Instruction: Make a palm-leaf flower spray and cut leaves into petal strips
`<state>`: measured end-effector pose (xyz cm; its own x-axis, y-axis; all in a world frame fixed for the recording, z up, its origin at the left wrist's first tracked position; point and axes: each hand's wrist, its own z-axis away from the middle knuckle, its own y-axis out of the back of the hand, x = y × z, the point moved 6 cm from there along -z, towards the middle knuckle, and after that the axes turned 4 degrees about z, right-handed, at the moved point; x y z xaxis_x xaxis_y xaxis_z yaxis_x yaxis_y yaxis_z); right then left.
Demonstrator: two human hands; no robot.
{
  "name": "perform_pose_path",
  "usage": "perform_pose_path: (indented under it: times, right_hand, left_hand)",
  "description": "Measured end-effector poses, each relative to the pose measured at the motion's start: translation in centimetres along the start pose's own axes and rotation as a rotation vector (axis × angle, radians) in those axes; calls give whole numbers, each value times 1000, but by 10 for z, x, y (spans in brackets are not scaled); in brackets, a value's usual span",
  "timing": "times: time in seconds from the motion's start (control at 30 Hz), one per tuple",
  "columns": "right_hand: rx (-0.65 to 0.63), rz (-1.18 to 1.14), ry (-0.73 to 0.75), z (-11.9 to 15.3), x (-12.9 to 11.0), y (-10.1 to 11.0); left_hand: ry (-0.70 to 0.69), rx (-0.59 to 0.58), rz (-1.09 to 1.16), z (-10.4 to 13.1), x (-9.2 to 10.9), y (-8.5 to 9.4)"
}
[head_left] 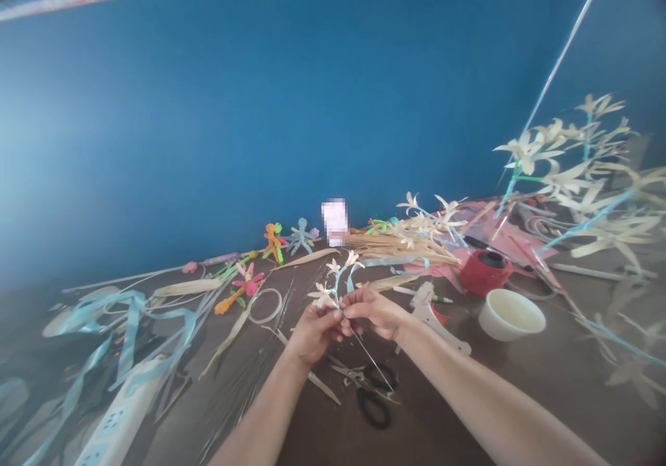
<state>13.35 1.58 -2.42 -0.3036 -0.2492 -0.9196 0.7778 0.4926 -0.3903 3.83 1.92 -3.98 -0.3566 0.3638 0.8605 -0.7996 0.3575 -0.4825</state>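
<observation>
A small flower stem [336,287] with cream petals and light blue wrapping stands up between my two hands, its bare wire slanting down to the right. My left hand [316,329] is closed on the stem from the left. From the right, my right hand [375,311] pinches the same stem just below the flowers, with a light blue ribbon [350,280] rising beside its fingers. Black-handled scissors [372,407] lie on the table under the wire. To the right of my right hand is a white glue gun [427,306].
A white bowl [513,315] and red tape roll [485,272] sit at right, near tall cream flowers [528,152]. Dried husks [400,247] lie behind my hands. At left are blue ribbons [130,320], a power strip [122,417] and a clear ring [266,306].
</observation>
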Motion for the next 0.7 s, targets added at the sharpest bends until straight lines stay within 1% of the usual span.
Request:
perform_pose_path:
  times: [0.1, 0.27, 0.47, 0.7]
  right_hand:
    - [15, 13, -8, 0, 0, 1]
    - [55, 5, -17, -2, 2, 2]
    - [80, -4, -16, -3, 4, 6]
    - [93, 36, 2, -3, 4, 10]
  left_hand:
    - [-14, 3, -22, 0, 1, -2]
    - [-46, 48, -61, 0, 3, 0]
    - [-80, 58, -101, -1, 5, 2]
    - [-85, 91, -130, -1, 8, 3]
